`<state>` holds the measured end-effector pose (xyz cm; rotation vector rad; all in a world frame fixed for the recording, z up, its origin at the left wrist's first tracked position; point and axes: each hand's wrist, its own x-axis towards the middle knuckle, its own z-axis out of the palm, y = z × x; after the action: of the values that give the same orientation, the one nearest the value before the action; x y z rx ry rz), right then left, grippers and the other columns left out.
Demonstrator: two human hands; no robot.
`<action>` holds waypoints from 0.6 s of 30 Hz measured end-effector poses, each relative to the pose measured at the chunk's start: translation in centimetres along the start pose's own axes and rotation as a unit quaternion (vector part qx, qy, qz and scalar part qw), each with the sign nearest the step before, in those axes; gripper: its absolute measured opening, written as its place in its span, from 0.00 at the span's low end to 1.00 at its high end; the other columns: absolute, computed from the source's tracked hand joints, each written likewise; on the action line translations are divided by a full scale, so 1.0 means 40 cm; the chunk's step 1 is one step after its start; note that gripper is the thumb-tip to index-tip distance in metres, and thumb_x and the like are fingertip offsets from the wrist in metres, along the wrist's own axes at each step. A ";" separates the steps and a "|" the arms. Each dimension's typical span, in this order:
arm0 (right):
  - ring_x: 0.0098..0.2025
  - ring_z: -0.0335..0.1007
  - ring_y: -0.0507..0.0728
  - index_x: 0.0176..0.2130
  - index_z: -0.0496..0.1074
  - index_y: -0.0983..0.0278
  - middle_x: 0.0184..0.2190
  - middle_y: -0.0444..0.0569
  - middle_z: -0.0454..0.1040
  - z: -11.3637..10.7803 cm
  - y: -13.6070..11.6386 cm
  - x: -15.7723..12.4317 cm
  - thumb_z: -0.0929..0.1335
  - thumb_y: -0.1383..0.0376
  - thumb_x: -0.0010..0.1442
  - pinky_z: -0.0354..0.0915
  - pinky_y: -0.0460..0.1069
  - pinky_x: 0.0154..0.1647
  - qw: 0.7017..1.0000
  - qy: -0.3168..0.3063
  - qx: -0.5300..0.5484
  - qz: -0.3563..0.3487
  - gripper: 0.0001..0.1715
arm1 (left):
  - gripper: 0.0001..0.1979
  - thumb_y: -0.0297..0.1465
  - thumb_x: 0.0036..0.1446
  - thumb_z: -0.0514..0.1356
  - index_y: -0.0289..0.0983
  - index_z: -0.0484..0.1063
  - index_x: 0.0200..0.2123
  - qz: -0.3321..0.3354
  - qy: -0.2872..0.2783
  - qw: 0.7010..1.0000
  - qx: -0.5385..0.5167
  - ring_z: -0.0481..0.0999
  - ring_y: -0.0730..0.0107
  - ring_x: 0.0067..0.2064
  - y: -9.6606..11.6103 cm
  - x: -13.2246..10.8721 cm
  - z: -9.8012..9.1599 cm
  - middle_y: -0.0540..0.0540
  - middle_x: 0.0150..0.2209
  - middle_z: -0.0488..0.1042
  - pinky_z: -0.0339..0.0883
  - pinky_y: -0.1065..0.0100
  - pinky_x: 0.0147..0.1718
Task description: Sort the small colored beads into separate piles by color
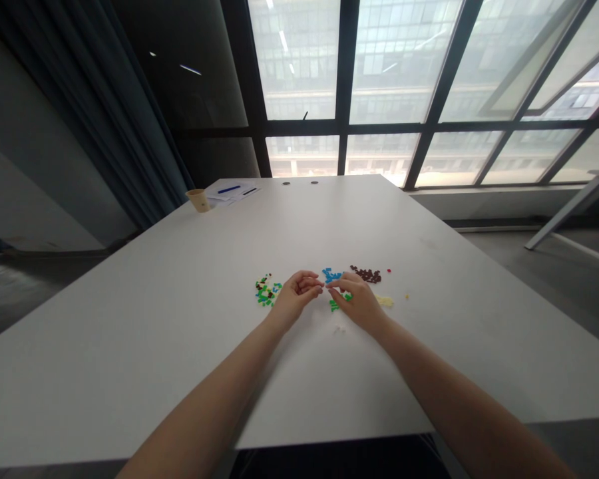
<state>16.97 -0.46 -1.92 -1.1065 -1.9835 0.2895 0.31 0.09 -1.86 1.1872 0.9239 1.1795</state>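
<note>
My left hand and my right hand meet fingertip to fingertip over a white table, both with fingers pinched together on something too small to make out. Around them lie small piles of tiny bricks: a mixed green, black and white pile left of my left hand, blue bricks just beyond the fingertips, dark brown bricks to the far right, green bricks under my right hand, and pale yellow bricks beside my right wrist.
A paper cup stands at the far left corner of the table, next to papers with a blue pen. A single red piece lies past the brown pile. Large windows and a dark curtain lie behind the table.
</note>
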 end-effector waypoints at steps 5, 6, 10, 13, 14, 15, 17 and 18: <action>0.31 0.64 0.53 0.32 0.74 0.61 0.25 0.46 0.68 -0.002 0.002 0.003 0.64 0.66 0.54 0.60 0.48 0.34 1.000 0.001 0.004 0.000 0.08 | 0.15 0.30 0.43 0.64 0.36 0.65 0.35 0.000 -0.004 1.000 -0.023 0.73 0.74 0.34 0.004 -0.005 0.006 0.48 0.31 0.75 0.64 0.67 0.42; 0.31 0.64 0.53 0.32 0.74 0.61 0.25 0.46 0.69 -0.003 0.002 0.003 0.64 0.66 0.54 0.60 0.48 0.34 1.000 0.005 0.005 -0.002 0.08 | 0.15 0.30 0.43 0.64 0.36 0.64 0.35 -0.012 -0.007 0.999 -0.040 0.73 0.73 0.34 0.005 -0.006 0.006 0.47 0.32 0.76 0.64 0.66 0.42; 0.30 0.63 0.52 0.32 0.74 0.61 0.25 0.46 0.68 -0.009 0.005 0.004 0.64 0.66 0.54 0.60 0.48 0.34 1.000 0.020 0.008 -0.007 0.08 | 0.19 0.30 0.41 0.65 0.37 0.64 0.39 -0.093 -0.027 0.986 -0.137 0.74 0.71 0.38 0.011 -0.010 0.000 0.44 0.38 0.75 0.63 0.65 0.44; 0.30 0.63 0.52 0.32 0.74 0.62 0.24 0.45 0.67 -0.014 0.008 0.004 0.64 0.67 0.54 0.60 0.49 0.35 0.999 0.032 0.012 -0.010 0.09 | 0.21 0.30 0.41 0.66 0.39 0.65 0.41 -0.159 -0.051 0.969 -0.180 0.73 0.69 0.42 0.015 -0.013 -0.009 0.45 0.41 0.74 0.63 0.64 0.44; 0.30 0.63 0.53 0.32 0.73 0.62 0.24 0.45 0.67 -0.016 0.009 0.004 0.64 0.67 0.54 0.60 0.49 0.35 0.999 0.036 0.014 -0.010 0.09 | 0.21 0.29 0.41 0.66 0.39 0.65 0.41 -0.178 -0.060 0.964 -0.188 0.73 0.69 0.43 0.015 -0.013 -0.012 0.46 0.42 0.73 0.63 0.65 0.44; 0.30 0.63 0.53 0.32 0.73 0.62 0.24 0.46 0.67 -0.017 0.009 0.004 0.63 0.67 0.54 0.61 0.49 0.35 0.999 0.039 0.016 -0.010 0.09 | 0.20 0.29 0.41 0.66 0.40 0.66 0.41 -0.193 -0.067 0.959 -0.196 0.73 0.69 0.43 0.015 -0.014 -0.014 0.46 0.42 0.73 0.63 0.65 0.45; 0.30 0.63 0.53 0.32 0.73 0.62 0.24 0.46 0.67 -0.020 0.009 0.004 0.63 0.68 0.54 0.60 0.48 0.34 0.999 0.046 0.021 -0.013 0.09 | 0.20 0.29 0.41 0.66 0.40 0.67 0.40 -0.213 -0.080 0.951 -0.210 0.73 0.70 0.44 0.013 -0.014 -0.018 0.47 0.42 0.73 0.63 0.65 0.45; 0.30 0.63 0.53 0.32 0.73 0.62 0.24 0.46 0.67 -0.021 0.008 0.004 0.63 0.68 0.54 0.60 0.48 0.34 0.998 0.048 0.022 -0.015 0.09 | 0.20 0.29 0.41 0.66 0.40 0.67 0.40 -0.219 -0.085 0.948 -0.215 0.72 0.70 0.44 0.011 -0.013 -0.019 0.48 0.42 0.73 0.63 0.66 0.45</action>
<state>17.74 -0.29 -1.50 -1.0440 -1.8975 0.2577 -0.59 -0.31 -1.57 0.6713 0.7032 0.8442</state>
